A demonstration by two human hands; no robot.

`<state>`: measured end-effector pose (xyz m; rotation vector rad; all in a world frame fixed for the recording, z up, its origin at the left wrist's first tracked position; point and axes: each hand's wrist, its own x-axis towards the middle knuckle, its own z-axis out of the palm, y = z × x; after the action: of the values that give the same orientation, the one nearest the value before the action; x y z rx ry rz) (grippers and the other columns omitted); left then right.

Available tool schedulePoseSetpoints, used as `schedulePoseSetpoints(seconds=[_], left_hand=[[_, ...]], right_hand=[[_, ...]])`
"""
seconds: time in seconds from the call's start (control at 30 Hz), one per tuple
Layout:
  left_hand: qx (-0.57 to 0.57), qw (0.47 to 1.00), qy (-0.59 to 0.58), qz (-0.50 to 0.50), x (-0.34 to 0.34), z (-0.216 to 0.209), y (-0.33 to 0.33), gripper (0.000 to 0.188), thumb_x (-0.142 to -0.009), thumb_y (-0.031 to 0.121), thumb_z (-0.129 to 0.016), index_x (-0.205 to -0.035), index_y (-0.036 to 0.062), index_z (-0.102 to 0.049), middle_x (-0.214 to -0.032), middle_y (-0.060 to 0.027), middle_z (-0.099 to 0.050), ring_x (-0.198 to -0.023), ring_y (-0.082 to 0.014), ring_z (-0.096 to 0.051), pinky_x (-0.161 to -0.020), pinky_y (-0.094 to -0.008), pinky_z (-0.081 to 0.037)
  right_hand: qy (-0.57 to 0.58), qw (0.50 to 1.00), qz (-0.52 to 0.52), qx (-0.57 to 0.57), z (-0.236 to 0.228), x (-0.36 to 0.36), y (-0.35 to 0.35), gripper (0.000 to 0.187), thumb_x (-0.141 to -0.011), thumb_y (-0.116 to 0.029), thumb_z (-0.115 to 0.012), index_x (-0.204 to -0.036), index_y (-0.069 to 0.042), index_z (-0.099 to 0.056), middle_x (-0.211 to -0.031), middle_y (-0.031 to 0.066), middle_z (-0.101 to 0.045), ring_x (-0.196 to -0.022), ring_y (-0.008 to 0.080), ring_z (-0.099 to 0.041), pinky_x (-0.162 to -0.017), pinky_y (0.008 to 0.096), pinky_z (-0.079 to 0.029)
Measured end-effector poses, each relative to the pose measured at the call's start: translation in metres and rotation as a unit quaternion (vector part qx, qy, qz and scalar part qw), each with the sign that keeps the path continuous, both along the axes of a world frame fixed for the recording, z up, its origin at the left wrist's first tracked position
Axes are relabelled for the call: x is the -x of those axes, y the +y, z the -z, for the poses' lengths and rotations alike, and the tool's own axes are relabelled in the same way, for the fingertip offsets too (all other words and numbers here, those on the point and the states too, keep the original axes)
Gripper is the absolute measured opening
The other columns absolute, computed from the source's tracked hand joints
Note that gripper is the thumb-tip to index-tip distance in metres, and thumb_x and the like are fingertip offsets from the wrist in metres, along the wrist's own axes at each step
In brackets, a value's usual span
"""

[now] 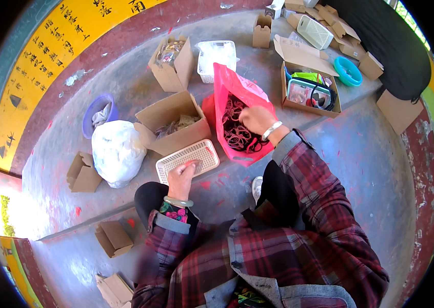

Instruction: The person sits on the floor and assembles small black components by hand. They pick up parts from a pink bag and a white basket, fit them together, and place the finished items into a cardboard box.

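Observation:
My right hand (pixel 258 121) reaches over the mouth of a bright pink plastic bag (pixel 222 84). Its fingers are curled together against a heap of thin dark and pink looped cords (pixel 237 137) inside; what they pinch is hidden. My left hand (pixel 180 180) is closed, thumb against fingers, above the near side of a shallow cream plastic basket (pixel 208 163) with a perforated rim. Whatever lies between those fingertips is too small to make out. Behind the basket stands an open cardboard box (pixel 176 136) holding small clear-wrapped items.
A stuffed white plastic bag (pixel 118 154) and a purple basin (pixel 94 114) stand left. Farther back are a tall carton (pixel 173 77) and a white basket (pixel 206 77). An open box (pixel 312 110) and a teal basin (pixel 348 72) lie right. A step edge (pixel 83 222) crosses the floor.

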<state>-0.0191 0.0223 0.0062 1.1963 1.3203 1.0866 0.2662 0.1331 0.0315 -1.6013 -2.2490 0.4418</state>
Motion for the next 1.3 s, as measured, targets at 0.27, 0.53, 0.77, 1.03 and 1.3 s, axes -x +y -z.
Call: schedulePoseSetpoints(seconds=[0.27,0.53,0.77,1.03,1.3], left_hand=[[0.01,0.997,0.06,0.038,-0.014,0.02,0.003,0.024,-0.083,0.019,-0.057,-0.095,0.0007,-0.068,-0.06,0.0031,-0.055,-0.057,-0.0028,-0.044,-0.05,-0.0222,-0.037],[0.01,0.991,0.109,0.071,-0.022,0.021,0.007,0.024,-0.084,0.018,-0.055,-0.096,0.0019,-0.068,-0.06,0.0003,-0.056,-0.054,-0.0032,-0.047,-0.049,-0.022,-0.039],[-0.005,0.993,0.104,0.061,-0.026,0.012,0.008,0.024,-0.085,0.019,-0.054,-0.096,0.0019,-0.068,-0.058,-0.0009,-0.057,-0.051,-0.0048,-0.048,-0.048,-0.0233,-0.04],[-0.051,0.986,0.137,0.074,-0.023,0.03,0.012,0.025,-0.084,0.019,-0.054,-0.095,0.0011,-0.067,-0.056,-0.0023,-0.057,-0.052,-0.0063,-0.049,-0.048,-0.0256,-0.039],[-0.031,0.979,0.181,0.086,-0.02,0.029,0.011,0.024,-0.084,0.02,-0.055,-0.093,0.0006,-0.067,-0.062,-0.0074,-0.059,-0.058,-0.0095,-0.053,-0.054,-0.0265,-0.041]], right_hand=[[-0.198,0.976,-0.046,0.082,0.071,0.025,0.049,0.035,-0.073,-0.012,-0.051,-0.106,-0.006,-0.06,-0.091,0.0201,-0.063,-0.088,0.0348,-0.061,-0.079,0.0436,-0.048],[-0.121,0.988,0.045,0.085,0.094,0.037,0.084,0.052,-0.068,-0.022,-0.062,-0.12,-0.022,-0.054,-0.119,0.02,-0.051,-0.106,0.0378,-0.052,-0.089,0.0437,-0.043],[-0.243,0.946,-0.134,0.169,0.119,0.013,0.109,0.038,-0.064,-0.021,-0.065,-0.101,-0.017,-0.066,-0.093,0.0147,-0.065,-0.087,0.034,-0.061,-0.08,0.0396,-0.048],[-0.185,0.961,0.031,0.205,0.104,-0.059,0.088,0.028,-0.068,-0.009,-0.057,-0.091,-0.016,-0.07,-0.09,0.0134,-0.065,-0.085,0.0307,-0.062,-0.076,0.0379,-0.048],[-0.106,0.962,0.064,0.244,0.077,-0.091,0.076,0.025,-0.068,-0.009,-0.058,-0.09,-0.011,-0.07,-0.091,0.0116,-0.067,-0.085,0.0265,-0.063,-0.079,0.0332,-0.047]])
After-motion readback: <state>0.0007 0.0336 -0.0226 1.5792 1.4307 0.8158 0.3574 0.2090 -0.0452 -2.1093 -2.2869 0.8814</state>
